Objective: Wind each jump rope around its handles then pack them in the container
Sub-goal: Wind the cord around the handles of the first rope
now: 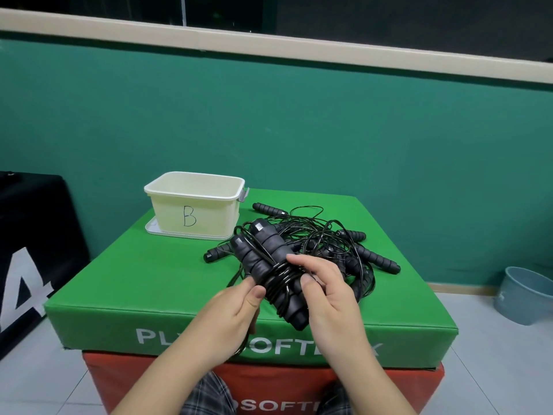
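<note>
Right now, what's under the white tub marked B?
The tub stands on its flat white lid, which rests on the green pad. Only the lid's front edge shows; the tub covers the rest.

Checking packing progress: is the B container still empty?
Apparently empty: the container shows only bare inner walls, though its floor is hidden. All ropes lie outside it.

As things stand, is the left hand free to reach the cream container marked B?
Probably not yet. The left hand grips the pair of handles with cord wound round them, as does the right hand. The path to the container, back left on the green block, looks unobstructed.
</note>
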Demonstrator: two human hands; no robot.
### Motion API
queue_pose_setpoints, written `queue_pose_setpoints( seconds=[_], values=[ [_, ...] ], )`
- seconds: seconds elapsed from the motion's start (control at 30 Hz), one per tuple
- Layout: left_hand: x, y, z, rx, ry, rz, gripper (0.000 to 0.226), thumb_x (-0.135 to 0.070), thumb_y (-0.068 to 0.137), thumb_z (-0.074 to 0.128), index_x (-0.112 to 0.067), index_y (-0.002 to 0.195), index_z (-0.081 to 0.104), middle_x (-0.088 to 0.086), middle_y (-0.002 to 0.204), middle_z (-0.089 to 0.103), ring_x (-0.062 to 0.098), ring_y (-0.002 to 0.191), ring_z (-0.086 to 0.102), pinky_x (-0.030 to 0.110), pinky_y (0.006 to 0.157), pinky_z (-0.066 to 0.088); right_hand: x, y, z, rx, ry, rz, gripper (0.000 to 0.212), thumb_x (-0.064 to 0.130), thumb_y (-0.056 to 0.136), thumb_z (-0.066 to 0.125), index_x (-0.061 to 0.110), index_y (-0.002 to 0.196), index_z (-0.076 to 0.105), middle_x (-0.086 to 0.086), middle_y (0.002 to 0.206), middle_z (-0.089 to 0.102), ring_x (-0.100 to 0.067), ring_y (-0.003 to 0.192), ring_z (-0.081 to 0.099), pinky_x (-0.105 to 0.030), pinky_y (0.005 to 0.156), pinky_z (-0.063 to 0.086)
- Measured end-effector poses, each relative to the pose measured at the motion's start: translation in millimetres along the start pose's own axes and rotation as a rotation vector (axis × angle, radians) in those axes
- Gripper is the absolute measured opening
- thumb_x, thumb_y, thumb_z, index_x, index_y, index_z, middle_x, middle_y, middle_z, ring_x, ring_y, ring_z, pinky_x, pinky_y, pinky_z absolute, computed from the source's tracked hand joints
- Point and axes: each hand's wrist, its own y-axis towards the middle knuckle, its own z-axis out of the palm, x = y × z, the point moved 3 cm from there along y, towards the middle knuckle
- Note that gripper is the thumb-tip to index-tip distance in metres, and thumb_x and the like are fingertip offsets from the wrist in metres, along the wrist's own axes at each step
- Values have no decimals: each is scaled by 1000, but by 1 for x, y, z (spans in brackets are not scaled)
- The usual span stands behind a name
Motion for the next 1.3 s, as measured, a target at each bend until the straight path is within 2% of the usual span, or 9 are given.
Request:
queue_pose_setpoints(
  seconds=[0.1,0.23,0.4,0.53,0.73,0.87,1.07,1.17,1.3],
  values=[
    [-6,0,-2,9,-155,10,94,-84,72,11,-20,128,52,-23,135,46,-4,124,43,14,105,30,-2,-1,1,18,29,41,40,13,94,45,44,92,71,-1,107,58,5,91,55,-6,80,37],
    [-14,0,-6,-89,-479,27,75,-91,63,35,-25,83,65,-6,83,72,1,77,64,12,73,46,-7,1,4,46,34,66,36,29,84,41,50,102,64,2,112,62,-2,98,58,-21,88,42],
    [-13,-5,-6,-222,-634,-71,58,-86,54,57,-28,58,60,-8,46,34,11,44,29,25,46,22,-3,0,0,66,-40,37,41,13,98,47,49,101,65,18,92,54,6,80,55,-10,74,38],
    [-28,-4,-7,-251,-704,-18,11,-16,91,57,-15,86,67,-14,35,41,-6,35,39,4,41,27,-1,-2,3,122,-184,-42,39,24,89,54,46,120,48,21,126,48,10,116,44,-1,93,29],
    [-42,-8,-5,-222,-635,21,10,-16,88,58,-14,89,68,-16,49,61,-8,49,53,4,50,39,-17,-6,14,209,-559,-125,95,23,84,68,61,138,0,15,147,25,0,136,20,-7,107,10],
    [-34,-5,-4,-197,-515,55,32,-55,86,55,-26,92,68,-15,88,72,5,86,66,22,78,49,-15,-3,11,116,-564,-182,78,42,81,58,58,139,9,9,141,38,-10,130,37,-24,108,31],
    [-30,-6,-5,-245,-63,132,46,-48,93,31,-19,108,63,-6,103,66,5,96,57,30,87,45,-14,-5,7,104,-575,-104,62,54,85,59,41,139,30,22,133,42,-2,113,50,-11,87,34],
    [-34,-7,-6,-233,289,158,40,-40,100,28,-19,112,59,-10,93,54,14,92,56,32,79,45,-17,-2,1,85,-642,-13,59,55,86,58,39,136,31,16,131,46,-7,75,52,-23,72,36],
    [-38,-6,-6,-267,375,216,48,-48,94,22,-18,94,60,-11,79,50,18,71,56,38,60,48,-17,-4,-1,84,-608,16,61,49,90,54,41,143,25,17,135,43,-3,89,51,-21,80,36]
  ],
)
